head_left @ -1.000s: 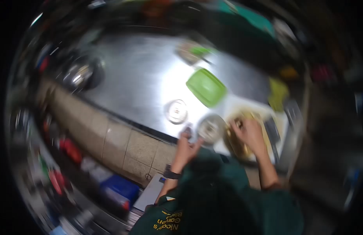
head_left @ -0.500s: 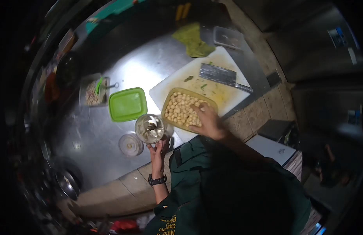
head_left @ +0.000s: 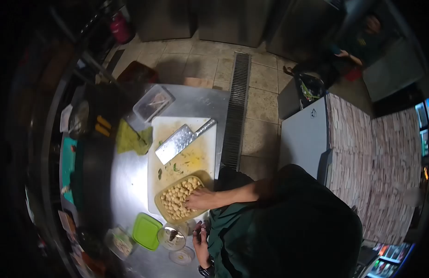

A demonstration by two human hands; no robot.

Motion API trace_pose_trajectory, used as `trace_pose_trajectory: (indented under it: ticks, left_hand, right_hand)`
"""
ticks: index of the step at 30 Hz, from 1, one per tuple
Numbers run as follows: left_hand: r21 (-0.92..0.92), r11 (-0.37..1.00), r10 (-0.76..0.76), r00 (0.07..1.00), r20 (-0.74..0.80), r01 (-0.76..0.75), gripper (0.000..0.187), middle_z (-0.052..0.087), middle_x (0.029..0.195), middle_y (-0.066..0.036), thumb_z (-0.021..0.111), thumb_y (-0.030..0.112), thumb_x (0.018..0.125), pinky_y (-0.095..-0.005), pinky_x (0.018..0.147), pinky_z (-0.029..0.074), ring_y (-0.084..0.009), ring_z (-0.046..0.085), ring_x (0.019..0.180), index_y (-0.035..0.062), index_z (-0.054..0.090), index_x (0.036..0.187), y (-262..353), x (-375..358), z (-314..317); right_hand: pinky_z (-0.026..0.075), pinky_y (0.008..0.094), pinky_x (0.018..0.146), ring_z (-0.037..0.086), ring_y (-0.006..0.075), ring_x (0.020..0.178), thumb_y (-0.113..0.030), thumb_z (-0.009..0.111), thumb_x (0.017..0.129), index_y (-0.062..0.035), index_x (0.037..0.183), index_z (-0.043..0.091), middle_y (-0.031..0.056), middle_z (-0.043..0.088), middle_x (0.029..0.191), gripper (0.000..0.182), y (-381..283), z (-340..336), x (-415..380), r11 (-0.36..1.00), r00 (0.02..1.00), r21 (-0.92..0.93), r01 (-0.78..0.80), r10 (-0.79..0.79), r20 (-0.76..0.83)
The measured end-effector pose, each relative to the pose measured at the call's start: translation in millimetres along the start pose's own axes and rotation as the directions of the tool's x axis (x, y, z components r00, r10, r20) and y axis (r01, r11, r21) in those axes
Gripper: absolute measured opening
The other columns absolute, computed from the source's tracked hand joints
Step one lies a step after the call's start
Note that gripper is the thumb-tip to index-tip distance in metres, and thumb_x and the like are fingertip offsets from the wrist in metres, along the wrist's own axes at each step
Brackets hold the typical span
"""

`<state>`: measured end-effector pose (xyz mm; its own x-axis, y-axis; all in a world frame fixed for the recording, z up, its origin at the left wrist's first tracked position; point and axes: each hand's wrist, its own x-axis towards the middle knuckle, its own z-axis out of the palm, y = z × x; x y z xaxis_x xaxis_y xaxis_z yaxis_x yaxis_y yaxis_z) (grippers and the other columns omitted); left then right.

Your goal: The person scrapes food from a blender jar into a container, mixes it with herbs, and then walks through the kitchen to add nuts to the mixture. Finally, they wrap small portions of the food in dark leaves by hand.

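My right hand (head_left: 200,200) is in the yellowish container (head_left: 159,207) at the edge of the cutting board, its fingers curled together on the pale round pieces (head_left: 174,197); the fingertips are partly hidden. Below it, my left hand (head_left: 200,234) has its fingers apart, beside a round clear bowl (head_left: 172,237) with a dark central part. A small round clear lid or dish (head_left: 182,255) lies next to the bowl. To the bowl's left is a green lid (head_left: 147,231). A cleaver (head_left: 176,143) lies flat on the white board (head_left: 156,185) among green scraps.
A yellow-green cloth (head_left: 131,139) and a clear plastic box (head_left: 154,103) are beyond the board. Another box (head_left: 119,243) stands at the lower left. A white-topped counter (head_left: 304,132) is on the right. Another person (head_left: 369,41) is at the upper right.
The view has swung to the right, bringing in the floor grate and the counter. My right hand's fingers have drawn together in the container; my left hand has come away from the clear bowl.
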<state>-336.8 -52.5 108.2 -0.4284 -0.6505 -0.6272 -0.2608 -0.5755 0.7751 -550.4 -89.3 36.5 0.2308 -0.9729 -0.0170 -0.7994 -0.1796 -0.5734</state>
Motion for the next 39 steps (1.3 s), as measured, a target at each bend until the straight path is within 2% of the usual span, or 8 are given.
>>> trace_pose_trajectory:
  ticks: [5,7,9,13,23,29,33,39]
  left_hand:
    - [0.166,0.986,0.002,0.995,0.104,-0.020,0.037,0.063,0.118,-0.011,0.055,0.017,0.103,-0.0264,0.093,0.046,-0.0127,0.059,0.101,0.0000,0.050,0.135,15.6,12.4,-9.4]
    - [0.228,0.974,-0.029,0.992,0.125,0.000,0.037,0.063,0.117,-0.011,0.055,0.017,0.103,-0.0249,0.090,0.046,-0.0120,0.059,0.100,-0.0007,0.050,0.135,18.7,11.0,-11.3]
    - [0.226,0.974,-0.014,0.993,0.116,-0.013,0.037,0.063,0.115,-0.011,0.055,0.016,0.103,-0.0241,0.088,0.046,-0.0123,0.058,0.099,-0.0008,0.050,0.135,21.4,8.9,-7.6]
    - [0.232,0.973,0.015,0.999,0.035,-0.022,0.035,0.063,0.112,-0.011,0.054,0.014,0.103,-0.0250,0.090,0.046,-0.0136,0.059,0.100,-0.0036,0.049,0.134,27.9,4.5,0.3]
    - [0.203,0.914,0.386,0.907,-0.166,-0.351,0.031,0.061,0.096,-0.007,0.052,0.007,0.101,-0.0246,0.080,0.047,-0.0132,0.059,0.087,-0.0052,0.051,0.130,75.6,12.0,25.6]
    - [0.223,0.873,0.483,0.832,-0.274,-0.434,0.033,0.059,0.093,-0.006,0.056,0.011,0.101,-0.0247,0.074,0.047,-0.0123,0.058,0.083,-0.0040,0.050,0.130,111.9,32.1,14.4]
    - [0.442,0.723,0.629,0.770,-0.106,-0.530,0.035,0.059,0.095,-0.005,0.058,0.007,0.098,-0.0251,0.076,0.049,-0.0115,0.056,0.085,-0.0007,0.050,0.131,142.3,59.1,37.4]
    - [0.435,0.784,0.487,0.873,0.011,-0.443,0.038,0.064,0.101,-0.007,0.060,-0.001,0.094,-0.0261,0.077,0.050,-0.0119,0.061,0.087,-0.0021,0.052,0.131,144.5,79.1,86.5]
  right_hand:
    - [0.056,0.0447,0.076,0.067,0.0342,0.088,-0.025,0.058,0.094,-0.0097,0.111,0.065,0.0125,0.061,0.102,0.024,3.9,2.8,6.9,0.969,0.997,0.244,-0.025,0.041,-0.059]
    - [0.050,0.0520,0.093,0.058,0.0417,0.109,-0.022,0.057,0.094,-0.0024,0.106,0.062,0.0214,0.056,0.118,0.023,-5.9,-29.5,7.7,0.931,0.991,0.347,-0.109,0.076,0.108]
    - [0.044,0.0570,0.104,0.046,0.0503,0.126,-0.018,0.055,0.094,-0.0009,0.120,0.058,0.0258,0.041,0.142,0.031,-2.6,-0.7,4.0,0.973,0.994,0.227,-0.029,0.051,-0.095]
    - [0.054,0.0521,0.090,0.049,0.0481,0.123,-0.016,0.066,0.083,-0.0064,0.127,0.059,0.0213,0.038,0.146,0.046,-5.5,21.1,3.9,0.992,0.999,-0.121,-0.045,0.045,-0.001]
    - [0.049,0.0474,0.091,0.054,0.0357,0.117,-0.016,0.070,0.078,-0.0163,0.140,0.049,0.0168,0.047,0.134,0.065,0.3,-26.6,-3.8,0.982,0.983,0.190,0.018,-0.052,0.176]
    - [0.048,0.0473,0.097,0.056,0.0341,0.116,-0.027,0.072,0.082,-0.0152,0.137,0.055,0.0162,0.053,0.129,0.059,28.5,-59.7,-5.6,0.964,0.959,0.109,0.241,-0.219,-0.180]
    - [0.053,0.0396,0.093,0.063,0.0299,0.105,-0.028,0.066,0.092,-0.0033,0.122,0.065,0.0160,0.065,0.112,0.038,58.3,-142.4,-21.8,0.856,0.980,0.510,0.086,0.019,-0.196]
    - [0.057,0.0385,0.084,0.070,0.0256,0.084,-0.015,0.061,0.095,-0.0065,0.115,0.069,0.0112,0.070,0.108,0.023,154.0,-187.2,-81.9,0.781,0.687,0.482,-0.396,0.601,-0.408]
